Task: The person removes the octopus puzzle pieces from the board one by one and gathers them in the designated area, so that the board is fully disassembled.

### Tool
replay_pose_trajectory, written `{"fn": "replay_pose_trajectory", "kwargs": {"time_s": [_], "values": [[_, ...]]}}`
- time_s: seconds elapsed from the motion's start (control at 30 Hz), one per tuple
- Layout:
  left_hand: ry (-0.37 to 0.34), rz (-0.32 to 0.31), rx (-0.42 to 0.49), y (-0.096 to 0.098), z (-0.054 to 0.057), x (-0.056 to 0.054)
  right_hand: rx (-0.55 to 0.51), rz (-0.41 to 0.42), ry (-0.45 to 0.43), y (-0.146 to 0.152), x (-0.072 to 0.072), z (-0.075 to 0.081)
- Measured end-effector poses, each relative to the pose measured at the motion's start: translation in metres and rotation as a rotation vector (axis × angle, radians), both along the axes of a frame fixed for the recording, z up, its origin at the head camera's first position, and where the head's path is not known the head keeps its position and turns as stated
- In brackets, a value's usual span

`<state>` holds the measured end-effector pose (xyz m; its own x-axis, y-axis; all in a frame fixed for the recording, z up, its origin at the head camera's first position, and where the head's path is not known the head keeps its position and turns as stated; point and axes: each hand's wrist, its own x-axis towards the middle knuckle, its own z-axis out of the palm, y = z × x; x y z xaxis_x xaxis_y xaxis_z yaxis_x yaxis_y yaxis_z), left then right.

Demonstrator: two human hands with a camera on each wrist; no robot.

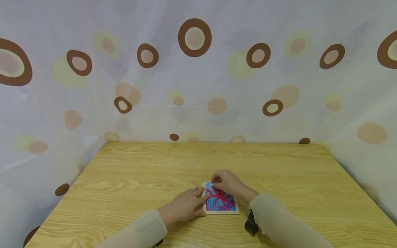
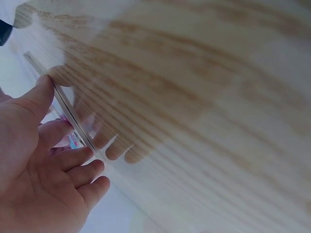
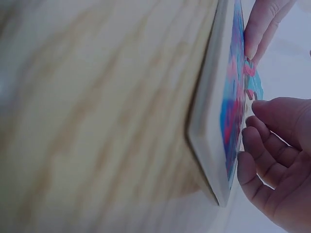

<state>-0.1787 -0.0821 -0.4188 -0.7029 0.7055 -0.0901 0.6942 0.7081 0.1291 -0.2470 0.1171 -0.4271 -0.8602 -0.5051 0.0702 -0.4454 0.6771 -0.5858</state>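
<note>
Sleeves (image 1: 288,223), right fingers (image 3: 256,150) pinching piece (image 3: 256,84), picture (image 1: 219,202) inside frame (image 1: 221,212)

No readable text, labels, brands, numbers or signs in head or wrist views.

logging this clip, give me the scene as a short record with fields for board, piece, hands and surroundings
picture board: pale rim, pink tentacled figure on blue, lying flat
piece: teal and pink, tilted up from the picture board
left hand: at the picture board's left edge, index finger reaching over the picture
right hand: over the top of the picture, appears to pinch the piece
surface: wood-grain table
surroundings: pale sheet printed with rings and dots
</note>
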Motion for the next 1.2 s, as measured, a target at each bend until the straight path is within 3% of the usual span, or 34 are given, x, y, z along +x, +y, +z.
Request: {"fn": "replay_pose_trajectory", "kwargs": {"time_s": [0.3,0.63,0.93,1.2], "values": [[-0.007,-0.006,-0.019,0.001,0.001,0.000,-0.031,-0.077,0.005,0.020,-0.005,0.005],[-0.031,0.003,-0.022,0.000,0.000,0.000,-0.031,-0.145,-0.023,0.077,-0.014,0.011],[-0.027,0.003,-0.030,0.000,0.001,0.001,-0.016,-0.140,-0.042,0.122,-0.012,0.011],[-0.017,0.000,-0.035,0.000,0.002,0.001,0.024,-0.125,-0.068,0.141,-0.009,0.008]]}}
